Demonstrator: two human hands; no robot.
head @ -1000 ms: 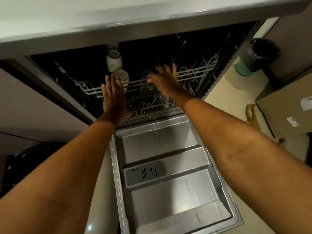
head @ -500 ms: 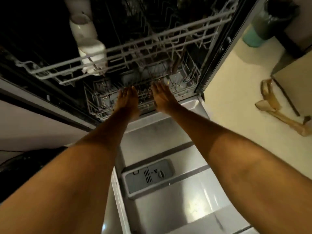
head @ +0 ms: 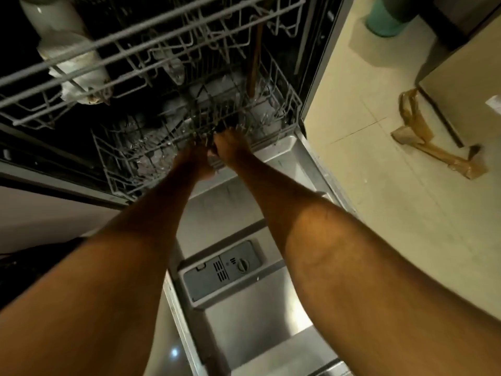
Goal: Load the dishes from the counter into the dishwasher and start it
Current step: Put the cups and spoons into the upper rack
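Observation:
The dishwasher stands open, its steel door (head: 244, 316) folded flat below me. The upper wire rack (head: 151, 42) holds white cups (head: 73, 61) on the left. Below it sits the lower wire rack (head: 282, 104), with dim dishes and a wooden utensil (head: 254, 61) inside. Both my hands meet at the lower rack's front rim. My left hand (head: 193, 161) and my right hand (head: 230, 147) have their fingers curled over the front wires; the fingertips are hidden among them.
A grey detergent compartment (head: 222, 270) sits in the door's middle. To the right is beige tiled floor (head: 379, 185) with crumpled brown tape (head: 423, 147), a teal bin base (head: 385, 23) and a cardboard box (head: 466, 85). A dark object (head: 35, 256) lies at the left.
Both hands dropped from the upper rack to the lower rack's front rim and closed on its wires. My view moved down and closer to the dishwasher.

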